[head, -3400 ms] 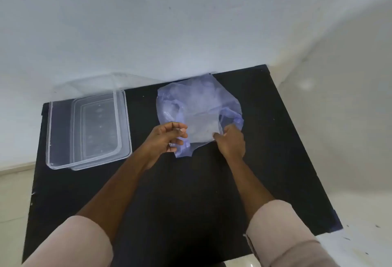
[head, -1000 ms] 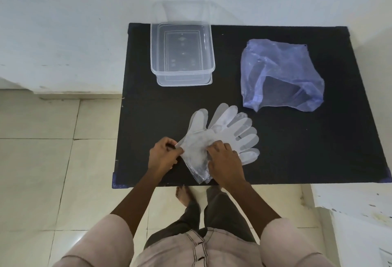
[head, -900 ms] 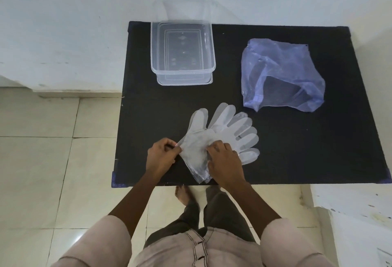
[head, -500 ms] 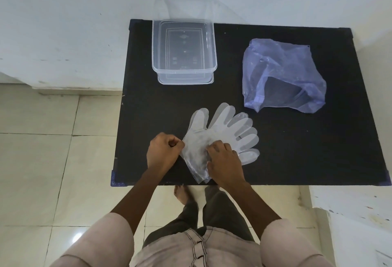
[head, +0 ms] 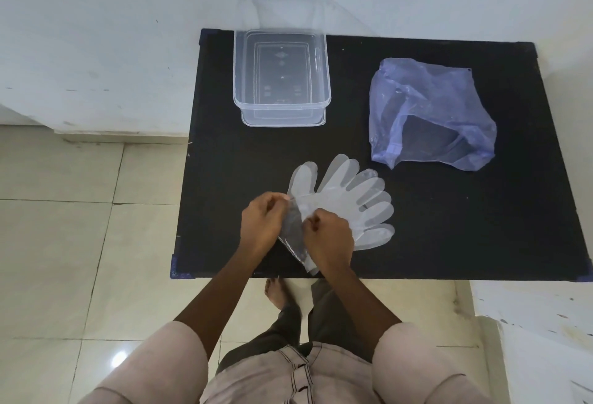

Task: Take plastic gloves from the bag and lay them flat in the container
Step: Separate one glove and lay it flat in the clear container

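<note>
Several thin gloves (head: 346, 201) lie stacked on the surface (head: 449, 227), well short of the container (head: 325, 83). My left hand (head: 261, 227) and right hand (head: 329, 240) pinch the cuff layers; they look featherlight, limp and clingy, so I'd peel at the cuff.

gloves (head: 346, 201) cuffs hidden under both hands

clear gloves (head: 349, 201) fanned flat, empty container (head: 281, 78), crumpled purple bag (head: 430, 115)
</note>
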The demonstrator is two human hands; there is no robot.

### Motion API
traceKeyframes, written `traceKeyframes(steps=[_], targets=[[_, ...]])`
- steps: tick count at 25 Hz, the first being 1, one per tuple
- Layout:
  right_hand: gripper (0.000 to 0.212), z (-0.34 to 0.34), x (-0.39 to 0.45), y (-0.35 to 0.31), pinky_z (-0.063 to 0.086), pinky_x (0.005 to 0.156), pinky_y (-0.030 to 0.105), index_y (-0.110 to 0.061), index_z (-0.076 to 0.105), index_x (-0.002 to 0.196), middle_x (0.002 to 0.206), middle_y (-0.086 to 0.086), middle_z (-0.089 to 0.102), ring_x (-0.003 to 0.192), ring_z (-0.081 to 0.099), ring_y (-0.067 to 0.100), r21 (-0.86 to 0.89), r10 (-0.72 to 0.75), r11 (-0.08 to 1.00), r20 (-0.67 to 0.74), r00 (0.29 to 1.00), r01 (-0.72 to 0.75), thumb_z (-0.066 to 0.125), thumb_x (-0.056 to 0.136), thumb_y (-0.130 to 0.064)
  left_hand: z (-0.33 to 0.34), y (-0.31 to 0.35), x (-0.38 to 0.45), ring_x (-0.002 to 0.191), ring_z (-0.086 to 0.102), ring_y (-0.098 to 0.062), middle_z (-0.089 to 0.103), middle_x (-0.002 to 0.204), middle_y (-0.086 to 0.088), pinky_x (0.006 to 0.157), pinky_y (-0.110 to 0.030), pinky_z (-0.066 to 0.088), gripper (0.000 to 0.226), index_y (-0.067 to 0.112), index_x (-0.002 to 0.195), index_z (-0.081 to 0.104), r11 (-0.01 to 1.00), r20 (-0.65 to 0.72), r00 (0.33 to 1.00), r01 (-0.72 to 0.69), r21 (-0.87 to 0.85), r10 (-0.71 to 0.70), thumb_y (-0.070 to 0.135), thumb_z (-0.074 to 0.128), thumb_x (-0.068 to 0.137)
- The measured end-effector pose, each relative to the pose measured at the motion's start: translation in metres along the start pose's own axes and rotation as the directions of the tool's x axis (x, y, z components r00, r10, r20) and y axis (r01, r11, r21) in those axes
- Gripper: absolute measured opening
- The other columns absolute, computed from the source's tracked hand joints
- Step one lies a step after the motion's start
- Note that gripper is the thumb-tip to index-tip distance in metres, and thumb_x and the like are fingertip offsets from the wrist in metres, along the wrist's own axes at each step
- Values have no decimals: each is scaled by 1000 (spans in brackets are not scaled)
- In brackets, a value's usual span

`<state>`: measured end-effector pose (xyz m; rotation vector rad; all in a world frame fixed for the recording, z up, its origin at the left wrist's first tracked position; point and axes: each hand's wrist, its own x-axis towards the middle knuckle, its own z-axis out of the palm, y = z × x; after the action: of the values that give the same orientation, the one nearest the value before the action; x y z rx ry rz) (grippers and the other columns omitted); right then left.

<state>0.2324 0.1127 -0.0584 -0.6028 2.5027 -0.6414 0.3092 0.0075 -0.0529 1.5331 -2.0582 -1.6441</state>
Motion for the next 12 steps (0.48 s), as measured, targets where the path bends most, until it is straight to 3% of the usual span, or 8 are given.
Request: traceKeyframes(steps=[1,3,5,6,12], targets=[[19,-1,1,3,50,69,28,-16,60,76,74,1,64,67,58,13,35,27,999,-24,999,-26,57,91,-28,0,-10,-6,111,62,-21,69,117,-3,96,-36,49,28,18,112,67,960,-36,986,-153,234,165,33,52,94],[19,-5,3,7,47,70,23,-14,62,80,77,0,64,67,56,11,46,54,998,-43,998,-52,57,92,-29,7,-33,-22,130,51,-30,56,140,-10,110,-47,38,47,15,136,49,691,119,900,-401,602,419,40,39,97],[20,-9,5,13,48,73,22,-12,64,85,82,2,67,70,56,11,44,51,998,-50,997,-48,56,92,-30,18,-58,-32,141,37,-33,41,152,-13,114,-52,28,61,10,147,30,456,317,804,-558,694,503,47,27,99],[20,-10,6,15,51,75,25,-12,64,85,84,5,69,70,57,12,45,48,998,-54,997,-46,56,92,-29,23,-69,-33,142,33,-32,36,154,-14,113,-52,28,66,8,149,23,395,376,777,-596,699,505,50,24,99],[28,-16,2,19,51,89,32,-8,65,100,101,12,72,88,66,22,-3,12,1000,-76,997,-12,53,94,-32,29,-86,-25,144,29,-32,29,157,-13,114,-52,27,80,10,152,5,352,535,758,-649,674,373,64,20,95]])
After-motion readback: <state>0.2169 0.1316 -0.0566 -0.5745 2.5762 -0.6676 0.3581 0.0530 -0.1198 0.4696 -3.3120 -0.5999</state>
